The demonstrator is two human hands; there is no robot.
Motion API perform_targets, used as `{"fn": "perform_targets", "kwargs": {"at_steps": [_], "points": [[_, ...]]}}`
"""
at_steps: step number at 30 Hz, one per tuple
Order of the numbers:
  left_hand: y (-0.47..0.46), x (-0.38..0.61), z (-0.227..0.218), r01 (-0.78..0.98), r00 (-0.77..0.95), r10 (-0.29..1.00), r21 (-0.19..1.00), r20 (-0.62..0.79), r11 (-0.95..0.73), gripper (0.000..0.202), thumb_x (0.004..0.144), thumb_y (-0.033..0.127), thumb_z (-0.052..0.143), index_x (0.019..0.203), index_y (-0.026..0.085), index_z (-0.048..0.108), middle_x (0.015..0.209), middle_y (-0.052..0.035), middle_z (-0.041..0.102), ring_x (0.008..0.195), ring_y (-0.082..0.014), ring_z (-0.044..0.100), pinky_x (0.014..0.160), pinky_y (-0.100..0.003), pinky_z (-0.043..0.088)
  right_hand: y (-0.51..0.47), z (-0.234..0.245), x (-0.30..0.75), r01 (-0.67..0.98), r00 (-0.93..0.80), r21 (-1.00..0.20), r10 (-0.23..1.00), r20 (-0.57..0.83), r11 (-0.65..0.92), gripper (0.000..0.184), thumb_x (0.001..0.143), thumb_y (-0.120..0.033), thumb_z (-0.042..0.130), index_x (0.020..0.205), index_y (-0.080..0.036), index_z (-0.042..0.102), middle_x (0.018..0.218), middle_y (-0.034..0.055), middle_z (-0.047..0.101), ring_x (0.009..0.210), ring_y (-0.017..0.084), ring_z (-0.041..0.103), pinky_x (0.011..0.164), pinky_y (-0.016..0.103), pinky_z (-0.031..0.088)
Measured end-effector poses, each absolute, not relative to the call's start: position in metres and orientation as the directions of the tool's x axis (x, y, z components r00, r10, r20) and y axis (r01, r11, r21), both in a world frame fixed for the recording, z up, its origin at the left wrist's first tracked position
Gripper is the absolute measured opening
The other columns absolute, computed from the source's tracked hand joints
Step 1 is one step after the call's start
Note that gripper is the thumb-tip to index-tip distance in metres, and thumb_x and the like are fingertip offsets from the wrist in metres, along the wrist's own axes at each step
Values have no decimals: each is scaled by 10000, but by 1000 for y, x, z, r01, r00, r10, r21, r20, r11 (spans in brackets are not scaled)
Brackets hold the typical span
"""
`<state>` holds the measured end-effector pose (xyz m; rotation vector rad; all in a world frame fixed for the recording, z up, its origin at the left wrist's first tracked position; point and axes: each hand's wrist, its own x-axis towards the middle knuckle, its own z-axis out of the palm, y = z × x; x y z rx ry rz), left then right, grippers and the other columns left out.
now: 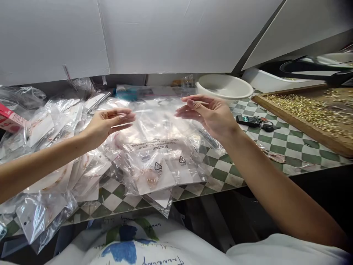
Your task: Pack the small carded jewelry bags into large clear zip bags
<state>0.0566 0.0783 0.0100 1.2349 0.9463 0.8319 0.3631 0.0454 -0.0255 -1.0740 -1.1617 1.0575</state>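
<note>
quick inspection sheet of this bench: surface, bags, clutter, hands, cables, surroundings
surface: green and white chequered table, its left half mostly covered by bags.
job's things: clear plastic bags in a loose pile from the centre to the left edge, holding white cards with small gold pieces.
clutter: white bowl, black key fob, wooden tray of gold rings, red box.
hands: left hand and right hand raised above the pile, fingers at a thin clear film between them; grip cannot be told.
cables: nothing seen.
surroundings: white panels stand behind the table.
</note>
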Motion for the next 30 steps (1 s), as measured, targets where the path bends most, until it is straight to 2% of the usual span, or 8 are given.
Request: {"fn": "perform_targets", "kwargs": {"at_steps": [5,9,11,13,16,20,24,30], "points": [[88,58,4,-36,353,925,986,-143,166,98,902,164,783,993,135,807,1096,-139,809,1083,-240,765,1046,-385,582,60,-24,362,34,121,-972,964,237,234,166,820,-310,845,942,-204,808,835,71,785,774,193,763,869,405,629],[93,62,1,-33,315,943,992,-103,119,78,930,185,750,942,134,808,1074,-134,807,1034,-220,766,1038,-385,575,82,-20,370,202,41,-950,967,253,240,286,807,-421,850,948,-175,817,828,115,778,710,204,745,823,442,632],[95,62,0,-25,273,959,996,-78,88,64,919,166,748,896,149,805,1031,-115,807,1011,-206,759,1038,-383,566,94,-14,372,292,126,-912,933,336,289,280,825,-409,834,972,-172,808,877,134,783,730,194,736,838,435,618],[97,60,0,-11,254,965,997,-65,70,20,868,155,790,851,163,798,990,-98,803,1006,-205,750,1044,-389,558,101,-5,368,460,240,-801,814,528,384,230,855,-338,813,1009,-169,791,969,154,786,831,198,740,883,418,596],[102,58,-1,14,274,960,998,-57,56,77,792,167,856,818,157,785,989,-107,799,1015,-219,746,1053,-395,552,103,9,339,659,74,-559,697,714,503,161,923,-289,744,1019,-163,776,1063,151,785,971,224,740,904,407,588],[107,59,-5,-17,291,957,1000,-8,13,127,796,152,852,883,139,761,991,-122,802,958,-221,771,1003,-394,580,100,14,282,626,-206,-465,708,675,626,86,926,-223,725,990,-225,781,1061,36,795,1043,226,732,975,413,568],[107,60,-7,-56,318,945,996,80,-65,258,789,90,835,1022,129,734,900,-92,797,911,-218,780,984,-409,603,110,6,247,630,-373,-371,685,626,682,202,927,-133,649,1054,-199,792,1130,68,779,1115,281,702,977,459,525],[107,58,-7,-43,349,926,990,141,-135,302,768,78,838,1047,123,731,921,-90,773,944,-232,769,940,-415,640,128,-2,239,518,-406,-447,669,622,730,174,958,-203,630,995,-206,801,1032,45,791,985,214,718,904,377,535]]}}
